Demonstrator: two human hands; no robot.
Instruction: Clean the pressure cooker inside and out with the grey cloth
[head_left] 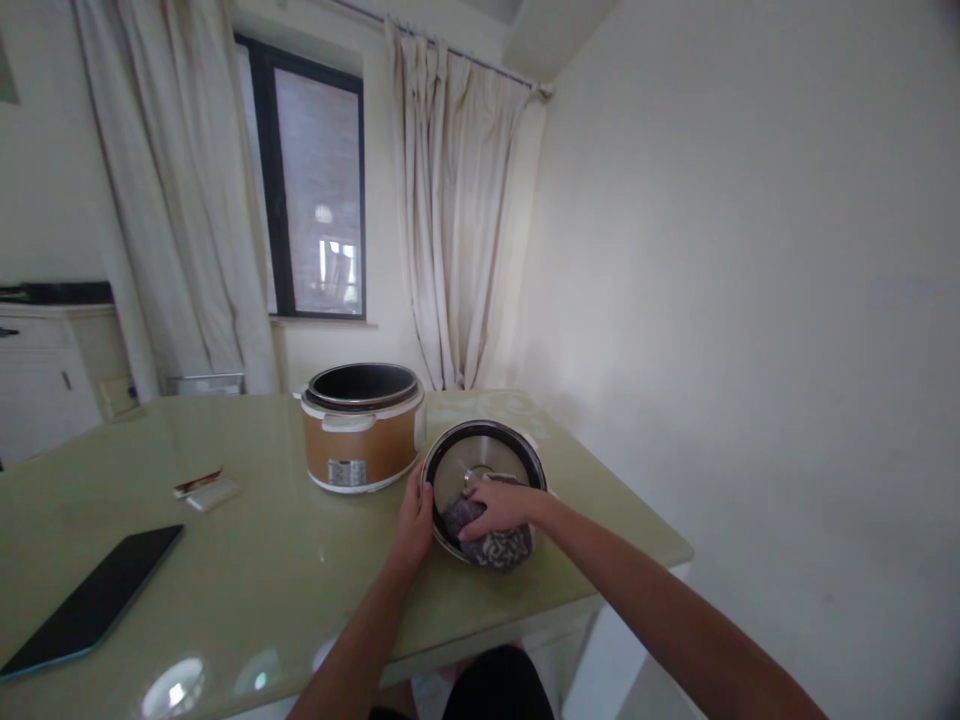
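A round cooker lid (487, 460) lies underside up on the glossy table (285, 560), its metal inner plate showing inside a black rim. My left hand (415, 520) rests against the lid's left edge, fingers curved on the rim. My right hand (501, 505) is closed on a dark patterned cloth (495, 545), pressing it onto the near part of the lid. Just behind and to the left stands the brown and white cooker body (362, 428), open, with its dark inner pot showing.
A dark tablet or phone (94, 600) lies at the table's near left. A small white packet (208, 488) sits mid-left. A white cabinet (45, 380) stands at the far left. Curtains (465, 230) and a window are behind; a plain wall runs along the right.
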